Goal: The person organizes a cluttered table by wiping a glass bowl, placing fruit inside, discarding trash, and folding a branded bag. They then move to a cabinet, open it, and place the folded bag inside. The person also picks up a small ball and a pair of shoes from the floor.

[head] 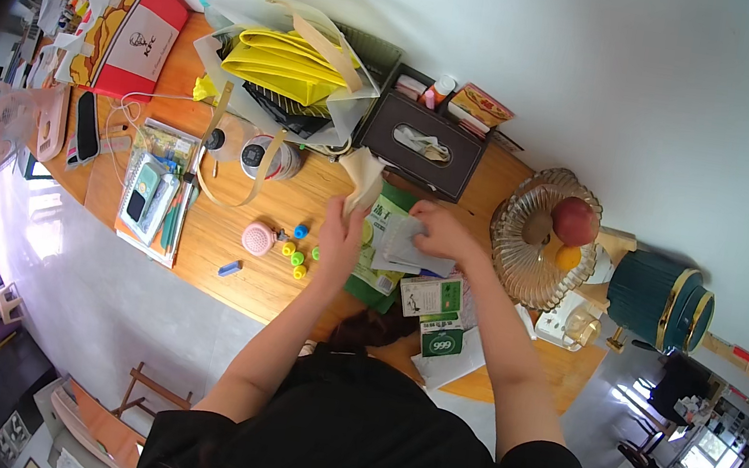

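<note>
My left hand (341, 233) grips a crumpled cream tissue or cloth (363, 173) that stands up from its fingers. To its right, my right hand (443, 233) pinches a pale grey folded sheet (399, 241), whose material I cannot tell. Under that sheet lies a green snack pouch (368, 278) bearing writing. Medicine boxes in green and white (432, 297) lie just below my right hand. Several small coloured caps or beads (301, 231) and a pink round device (259, 238) are left of my left hand.
Behind my hands stand a brown tissue box (391, 118) and a bag holding yellow folded bags (283, 67). A glass fruit bowl (507, 253) and a green lidded pot (645, 297) are on the right. Notebooks (131, 228) and a KFC box (139, 46) sit on the left.
</note>
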Demonstrator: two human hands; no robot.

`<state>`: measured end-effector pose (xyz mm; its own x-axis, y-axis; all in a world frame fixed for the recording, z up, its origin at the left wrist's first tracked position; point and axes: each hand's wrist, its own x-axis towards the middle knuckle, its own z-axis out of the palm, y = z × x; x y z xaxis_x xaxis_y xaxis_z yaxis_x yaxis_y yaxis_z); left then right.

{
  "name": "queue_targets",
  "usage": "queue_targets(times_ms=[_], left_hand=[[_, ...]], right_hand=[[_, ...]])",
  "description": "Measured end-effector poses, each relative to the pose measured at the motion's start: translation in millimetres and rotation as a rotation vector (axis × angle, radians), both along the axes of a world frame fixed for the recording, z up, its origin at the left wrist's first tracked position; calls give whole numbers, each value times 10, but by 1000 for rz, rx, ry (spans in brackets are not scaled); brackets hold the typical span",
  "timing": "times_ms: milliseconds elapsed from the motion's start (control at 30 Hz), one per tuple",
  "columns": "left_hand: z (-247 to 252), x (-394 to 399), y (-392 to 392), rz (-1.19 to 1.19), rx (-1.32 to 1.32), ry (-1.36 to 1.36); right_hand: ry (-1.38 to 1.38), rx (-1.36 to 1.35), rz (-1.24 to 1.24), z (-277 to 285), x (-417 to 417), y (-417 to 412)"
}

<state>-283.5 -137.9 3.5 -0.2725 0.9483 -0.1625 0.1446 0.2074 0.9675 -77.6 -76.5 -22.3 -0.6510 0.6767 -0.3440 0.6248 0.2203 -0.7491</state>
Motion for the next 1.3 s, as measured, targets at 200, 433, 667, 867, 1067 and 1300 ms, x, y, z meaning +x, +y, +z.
queue_targets(times_ms=[200, 433, 667, 867, 1067, 1300], left_hand=[[90, 171, 779, -92, 88, -111], [314, 192, 589, 201, 334, -366], [87, 50, 85, 182, 200, -292], [13, 79, 232, 122, 159, -142], [144, 196, 916, -26, 109, -186], [-89, 282, 1633, -130, 78, -553]], right_hand=[[37, 172, -57, -454, -88, -150], [-67, 426, -472, 114, -244, 214], [-370, 669, -275, 446, -203, 781], [-379, 1229, -447, 725, -48, 1278], [-325, 746, -379, 308, 57, 999], [-491, 783, -372, -177, 91, 661]])
